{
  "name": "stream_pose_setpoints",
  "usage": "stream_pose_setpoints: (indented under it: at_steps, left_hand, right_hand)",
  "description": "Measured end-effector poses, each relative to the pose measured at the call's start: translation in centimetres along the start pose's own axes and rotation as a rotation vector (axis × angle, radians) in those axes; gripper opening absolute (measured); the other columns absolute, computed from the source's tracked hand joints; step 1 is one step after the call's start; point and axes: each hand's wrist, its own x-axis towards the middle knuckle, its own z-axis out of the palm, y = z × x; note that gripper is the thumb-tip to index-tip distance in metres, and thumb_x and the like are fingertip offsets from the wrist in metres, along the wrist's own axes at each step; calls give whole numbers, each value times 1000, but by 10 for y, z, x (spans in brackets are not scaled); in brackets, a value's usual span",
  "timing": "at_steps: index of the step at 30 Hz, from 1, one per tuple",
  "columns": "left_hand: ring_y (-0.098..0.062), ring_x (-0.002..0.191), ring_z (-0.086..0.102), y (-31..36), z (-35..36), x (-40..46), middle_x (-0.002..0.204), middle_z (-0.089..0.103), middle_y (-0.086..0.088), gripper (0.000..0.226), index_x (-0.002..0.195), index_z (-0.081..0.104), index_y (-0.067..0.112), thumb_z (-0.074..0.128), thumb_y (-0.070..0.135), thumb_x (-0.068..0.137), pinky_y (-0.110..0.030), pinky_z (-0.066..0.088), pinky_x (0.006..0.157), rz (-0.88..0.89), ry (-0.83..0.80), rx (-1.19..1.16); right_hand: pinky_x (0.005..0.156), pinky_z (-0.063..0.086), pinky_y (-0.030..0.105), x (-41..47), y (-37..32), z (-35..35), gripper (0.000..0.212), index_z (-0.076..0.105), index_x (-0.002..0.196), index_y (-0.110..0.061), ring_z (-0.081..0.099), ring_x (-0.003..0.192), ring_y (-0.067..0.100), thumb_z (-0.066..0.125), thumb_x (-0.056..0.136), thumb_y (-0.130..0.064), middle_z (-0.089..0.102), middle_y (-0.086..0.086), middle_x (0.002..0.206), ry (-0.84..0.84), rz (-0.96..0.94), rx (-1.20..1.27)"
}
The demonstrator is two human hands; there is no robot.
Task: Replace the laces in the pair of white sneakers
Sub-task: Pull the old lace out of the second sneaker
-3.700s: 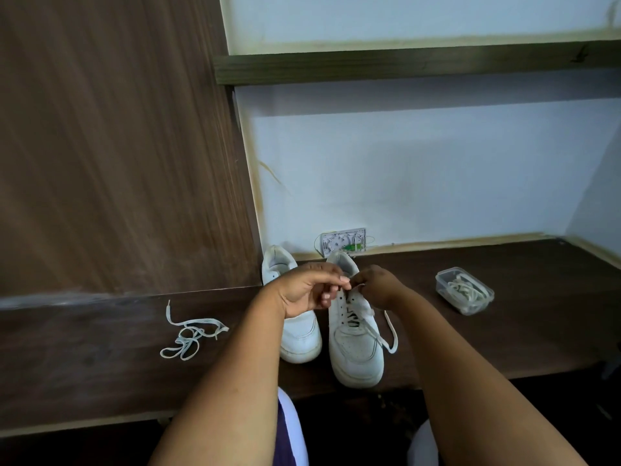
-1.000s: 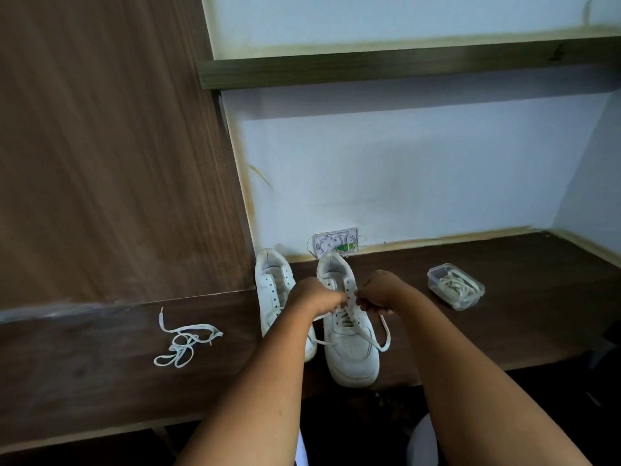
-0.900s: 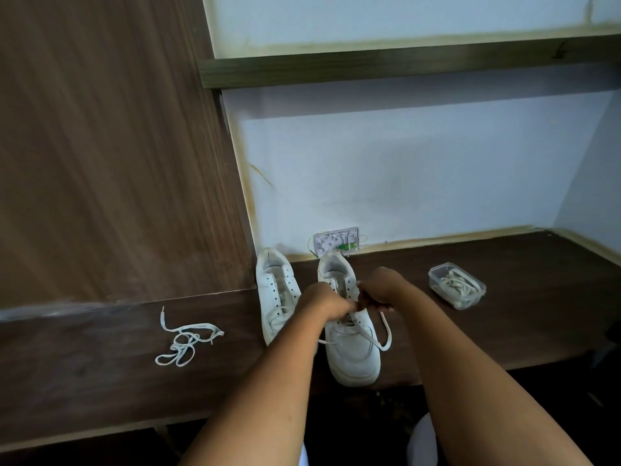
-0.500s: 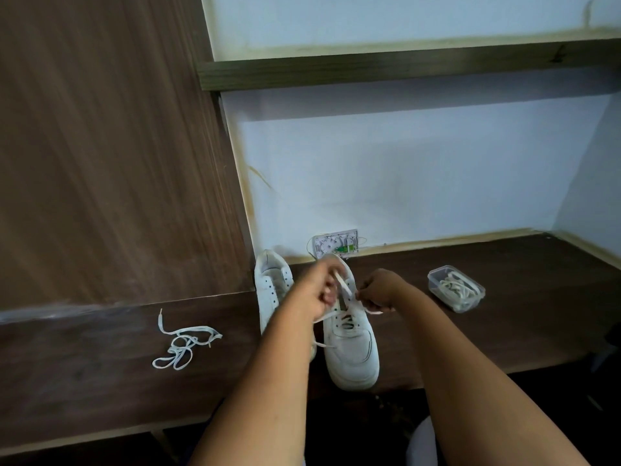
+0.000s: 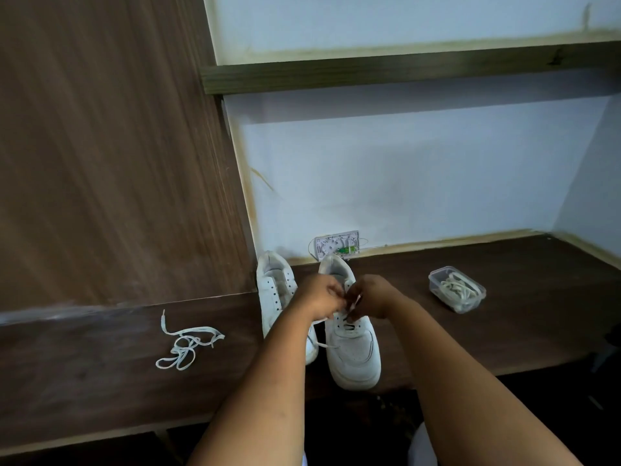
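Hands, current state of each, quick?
Left hand: fingers curled, pinching the lace over the right sneaker.
Right hand: fingers curled, pinching the same lace.

One head-worn view looks forward and down – close over the wooden desk (image 5: 100, 364) – toward the wall (image 5: 403, 179) behind.

Both hands (image 5: 349, 297) together, fingers curled, pinching.
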Motion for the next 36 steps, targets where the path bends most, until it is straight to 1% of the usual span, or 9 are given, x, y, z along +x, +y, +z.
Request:
stream_pose_setpoints:
  at_steps: [5,8,14,17,19,23,26,30,36]
  left_hand:
    - [-19,92,65,-4,8,5,96,69,-2,37,92,65,19,84,14,61,-36,55,85,-16,-91,252]
    - [-18,92,64,-4,13,6,97,68,-3,27,80,63,23,83,15,64,-32,54,82,-12,-55,271]
    - [-17,85,62,0,25,6,84,67,5,19,73,57,24,71,13,66,-24,46,65,165,179,358]
    - [-22,92,61,5,29,5,94,66,1,13,86,62,20,65,14,75,-25,42,66,186,274,487]
    - [-26,96,60,8,29,5,99,66,-4,15,93,64,19,61,14,80,-29,43,68,170,275,541]
    - [-22,91,57,7,27,6,94,60,-3,12,78,55,23,58,11,77,-26,39,61,38,178,348]
    - [-12,60,44,9,17,4,73,49,-2,32,66,42,21,59,0,82,-19,29,45,-167,29,-132]
    - [-6,41,29,12,-2,-7,63,44,-2,22,69,40,16,46,1,84,-15,15,36,-403,-169,-669]
    - [-13,55,48,15,6,-13,67,50,-3,10,77,52,13,46,5,80,-22,43,52,-343,-164,-373]
  right_hand:
    - [63,42,13,0,5,-9,14,78,82,-13,58,76,7,84,69,-12,69,-2,80,89,-12,63]
    - [62,43,17,-3,11,-15,22,66,63,-26,59,75,8,82,72,-13,61,-10,71,72,0,115]
    - [68,48,18,-3,16,-9,29,73,97,-10,61,81,12,60,79,8,65,0,85,80,-31,119]
    - [75,56,31,-3,10,-7,24,70,80,-18,64,75,14,62,78,5,69,3,84,61,-34,131]
    - [68,54,26,-2,6,-5,23,65,71,-21,62,70,11,63,80,-1,69,4,81,40,-41,132]
    - [64,46,15,-1,5,-2,22,72,86,-16,60,73,8,57,84,0,69,5,87,45,-58,83]
    - [86,52,26,-1,7,-5,31,71,109,-15,61,86,10,61,84,1,71,6,102,-8,-52,116]
    - [82,48,21,-3,11,-9,36,71,110,-17,60,89,7,79,75,-13,70,-2,98,-81,-30,81]
    - [74,47,23,-4,7,-11,7,68,81,-17,65,90,16,65,87,-19,69,2,92,9,10,83]
